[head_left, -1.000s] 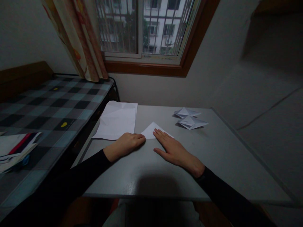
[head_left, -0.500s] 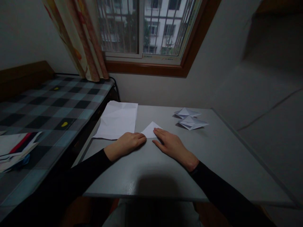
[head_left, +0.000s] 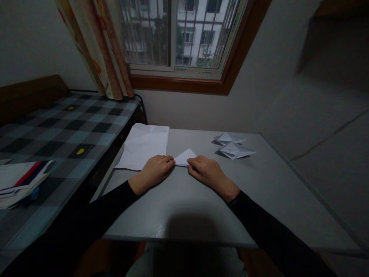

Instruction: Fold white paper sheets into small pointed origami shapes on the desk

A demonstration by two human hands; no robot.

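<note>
A small folded white paper triangle (head_left: 185, 157) lies on the grey table (head_left: 259, 192) between my two hands. My left hand (head_left: 154, 170) rests curled on the table, its fingertips pinching the triangle's left corner. My right hand (head_left: 206, 171) has its fingers bent and pinches the triangle's near right edge. Most of the paper's right part is hidden under my right hand.
A flat creased white sheet (head_left: 144, 146) lies at the table's left rear. Two finished folded paper shapes (head_left: 234, 145) sit at the rear right. A bed with a checked cover (head_left: 57, 130) and a stack of papers (head_left: 17, 182) stands left. A window (head_left: 178, 34) is behind.
My right hand went from flat on the paper to curled, sliding left and pinching its edge. The visible paper shrank. My left hand closed in on the left corner.
</note>
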